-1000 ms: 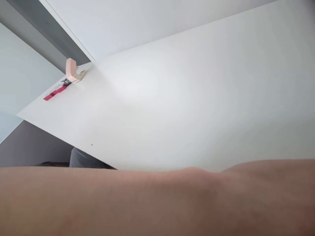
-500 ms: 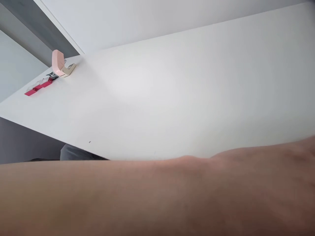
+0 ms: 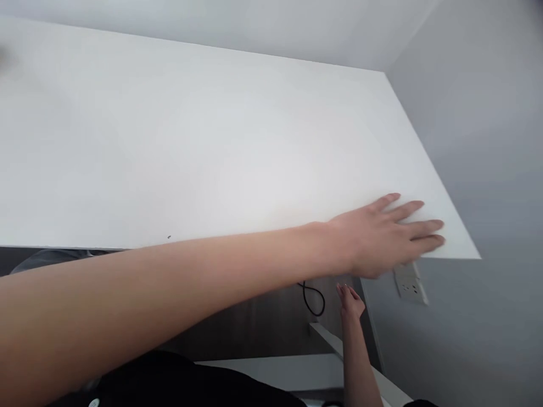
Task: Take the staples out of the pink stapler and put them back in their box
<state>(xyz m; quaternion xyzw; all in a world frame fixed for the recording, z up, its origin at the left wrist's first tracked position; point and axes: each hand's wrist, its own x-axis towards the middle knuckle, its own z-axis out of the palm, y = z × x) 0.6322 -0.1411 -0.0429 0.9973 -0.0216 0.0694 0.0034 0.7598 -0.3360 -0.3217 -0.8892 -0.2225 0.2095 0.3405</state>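
We stretch the left arm (image 3: 190, 277) across the near side of the white worktop (image 3: 212, 141), and its left hand (image 3: 377, 237) lies palm down near the right end, the fingers fanned apart over the surface. The near side of that hand reaches out past the worktop's near edge. We have the right hand (image 3: 352, 304) lower down, on the near side of that edge, its fingers gathered close together and pointing away from us; we cannot tell whether they pinch anything. The worktop runs from the left of the scene to a slanting right edge beside the grey wall (image 3: 487, 186). On that wall, to the right of the right hand and apart from it, we see a white socket plate (image 3: 410, 287). To the left of the same hand, a black cable (image 3: 324, 304) makes a loop over the dark floor (image 3: 254, 322). On the worktop, near its near edge and left of centre, we notice a small dark mark (image 3: 168, 237). Nearest to us are black clothing (image 3: 190, 384) and a white panel (image 3: 275, 370)
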